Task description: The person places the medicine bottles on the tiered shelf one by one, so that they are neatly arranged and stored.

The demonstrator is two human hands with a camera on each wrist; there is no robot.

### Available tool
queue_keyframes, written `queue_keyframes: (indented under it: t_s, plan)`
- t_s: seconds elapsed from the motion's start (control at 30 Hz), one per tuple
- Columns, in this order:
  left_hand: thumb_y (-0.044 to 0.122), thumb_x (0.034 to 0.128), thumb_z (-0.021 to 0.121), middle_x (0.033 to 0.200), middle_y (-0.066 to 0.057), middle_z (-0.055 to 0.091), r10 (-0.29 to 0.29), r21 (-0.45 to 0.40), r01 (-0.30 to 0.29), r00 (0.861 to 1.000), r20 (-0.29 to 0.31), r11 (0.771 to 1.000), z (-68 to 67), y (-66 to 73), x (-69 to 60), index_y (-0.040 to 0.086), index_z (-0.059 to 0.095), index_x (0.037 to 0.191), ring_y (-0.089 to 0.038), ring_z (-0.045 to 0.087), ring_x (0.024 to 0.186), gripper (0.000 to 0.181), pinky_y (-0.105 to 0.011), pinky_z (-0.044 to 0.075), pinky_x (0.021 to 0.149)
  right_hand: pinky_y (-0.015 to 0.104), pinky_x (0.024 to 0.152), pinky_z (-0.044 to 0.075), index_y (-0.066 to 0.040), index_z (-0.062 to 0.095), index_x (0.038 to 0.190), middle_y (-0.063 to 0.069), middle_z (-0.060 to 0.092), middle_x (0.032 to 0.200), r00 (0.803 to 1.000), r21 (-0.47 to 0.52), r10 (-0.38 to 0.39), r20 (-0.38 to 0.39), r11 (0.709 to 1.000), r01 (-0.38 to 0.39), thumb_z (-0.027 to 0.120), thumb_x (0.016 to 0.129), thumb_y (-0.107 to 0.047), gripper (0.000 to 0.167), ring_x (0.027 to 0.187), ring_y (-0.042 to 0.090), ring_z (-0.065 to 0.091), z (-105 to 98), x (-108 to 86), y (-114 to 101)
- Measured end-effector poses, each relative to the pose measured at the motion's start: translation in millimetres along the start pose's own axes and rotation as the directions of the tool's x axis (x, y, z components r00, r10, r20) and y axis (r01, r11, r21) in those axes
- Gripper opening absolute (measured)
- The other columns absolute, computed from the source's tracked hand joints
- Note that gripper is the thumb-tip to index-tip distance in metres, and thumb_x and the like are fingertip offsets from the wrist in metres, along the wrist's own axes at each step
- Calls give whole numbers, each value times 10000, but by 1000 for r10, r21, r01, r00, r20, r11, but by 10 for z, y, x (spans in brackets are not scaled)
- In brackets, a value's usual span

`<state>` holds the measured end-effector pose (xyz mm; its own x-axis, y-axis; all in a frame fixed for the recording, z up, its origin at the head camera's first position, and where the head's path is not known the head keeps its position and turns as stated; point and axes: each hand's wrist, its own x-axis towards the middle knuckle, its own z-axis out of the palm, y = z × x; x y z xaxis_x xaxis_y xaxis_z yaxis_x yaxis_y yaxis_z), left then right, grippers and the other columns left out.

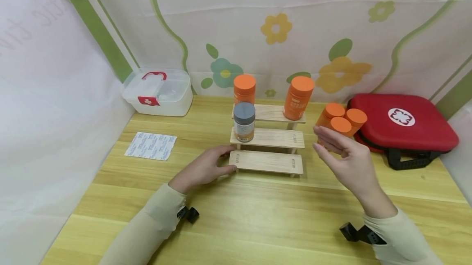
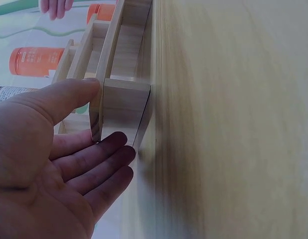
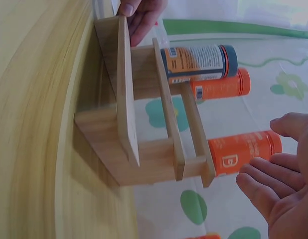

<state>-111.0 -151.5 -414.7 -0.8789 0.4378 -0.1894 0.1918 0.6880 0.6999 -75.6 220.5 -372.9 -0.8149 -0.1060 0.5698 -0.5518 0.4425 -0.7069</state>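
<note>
A small three-step wooden display rack (image 1: 265, 161) stands on the table. At its left end my left hand (image 1: 207, 168) pinches the lowest step's board (image 2: 108, 55), thumb on one face and index finger on the other. The remaining fingers are extended. My right hand (image 1: 348, 166) hovers right of the rack, fingers fairly straight and holding nothing, in front of several orange-capped bottles (image 1: 334, 110). An orange bottle (image 1: 298, 98) sits at the top step's right end. Another orange bottle (image 1: 244, 87) at the left is partly hidden behind a grey-capped bottle (image 1: 244, 121) on the middle step.
To the right lies a red first-aid case (image 1: 416, 123) with a black handle. A clear plastic first-aid box (image 1: 162, 93) stands at the back left, with a white printed packet (image 1: 151, 146) in front of it. A patterned cloth (image 1: 236, 23) hangs behind the table.
</note>
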Motion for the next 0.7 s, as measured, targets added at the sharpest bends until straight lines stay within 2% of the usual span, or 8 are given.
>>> queue_keyframes:
  t_s: [0.1,0.17,0.37,0.7]
  plan:
    - [371,1013,778,1641,-63,548,2,0,-2,1000,-2,1000,0,-2,3,160,534,1600,-280,502,1537,669,-501,399,1300,107,903,586,2,732,1357,-66,779,1316,998,-3,58,-8,998,-58,797,854,184,539,1137,-56,739,-63,-30,38]
    - [368,1013,779,1641,-64,548,3,-1,-3,1000,-1,1000,-3,1,1,156,535,1599,-280,502,1537,669,-500,399,1300,101,899,584,-4,728,1366,-116,769,1316,996,0,92,-11,996,-92,796,867,169,533,1138,-64,735,-103,-52,60]
    - [365,1013,779,1640,-57,549,2,-3,-2,1000,0,1000,-1,2,-2,158,537,1597,-272,502,1537,665,-492,400,1300,81,904,572,-6,716,1386,-137,759,1324,988,4,152,-34,988,-152,784,881,164,537,1153,-53,734,-203,-118,135]
    - [370,1016,775,1645,-53,543,-2,-8,2,1000,1,1000,5,-2,-3,157,533,1600,-270,496,1542,667,-496,399,1301,63,880,568,-13,708,1400,-229,742,1273,963,-35,262,-63,964,-265,799,928,59,485,1131,-98,719,-299,-203,281]
